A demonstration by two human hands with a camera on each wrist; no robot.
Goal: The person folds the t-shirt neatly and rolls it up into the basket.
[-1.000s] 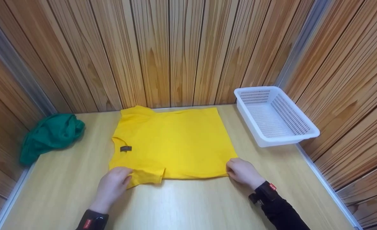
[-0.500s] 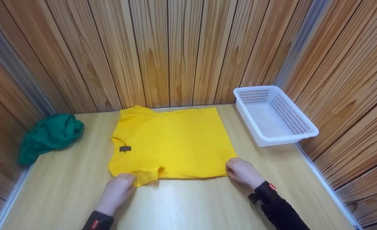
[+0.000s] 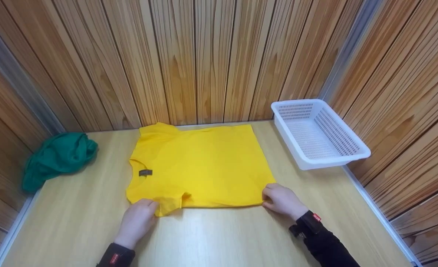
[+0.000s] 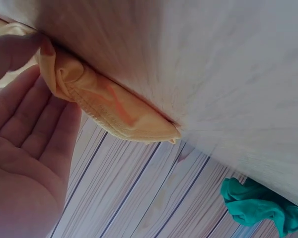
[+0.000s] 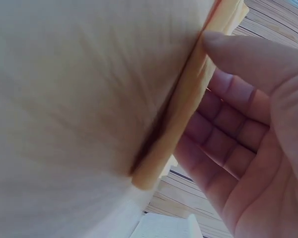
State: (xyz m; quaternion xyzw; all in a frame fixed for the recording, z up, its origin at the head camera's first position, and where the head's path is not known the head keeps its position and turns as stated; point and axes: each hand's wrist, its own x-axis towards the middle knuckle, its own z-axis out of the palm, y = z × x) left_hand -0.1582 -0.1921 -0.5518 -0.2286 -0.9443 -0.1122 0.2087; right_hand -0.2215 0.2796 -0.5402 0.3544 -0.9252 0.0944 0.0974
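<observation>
A yellow T-shirt [image 3: 211,163] lies spread on the table, its collar with a dark label toward the left and its hem toward the right. My left hand [image 3: 139,220] pinches the near shoulder beside the sleeve; in the left wrist view the cloth [image 4: 114,109] is bunched between thumb and fingers. At the near hem corner, my right hand [image 3: 282,199] pinches the edge, and the right wrist view shows the thumb [image 5: 223,47] on the rolled edge of cloth with the fingers behind it. The near sleeve sticks out toward me, slightly crumpled at its opening.
A white perforated plastic basket [image 3: 319,135] stands at the back right, close to the wooden wall. At the far left a crumpled green cloth [image 3: 61,155] lies against the side wall. Wood-panelled walls [image 3: 211,59] close off the table behind and at both sides.
My left hand has shifted slightly right and toward me, from the shirt's shoulder edge, drawing the near sleeve a little left and bunching it. My right hand has stayed at the hem corner.
</observation>
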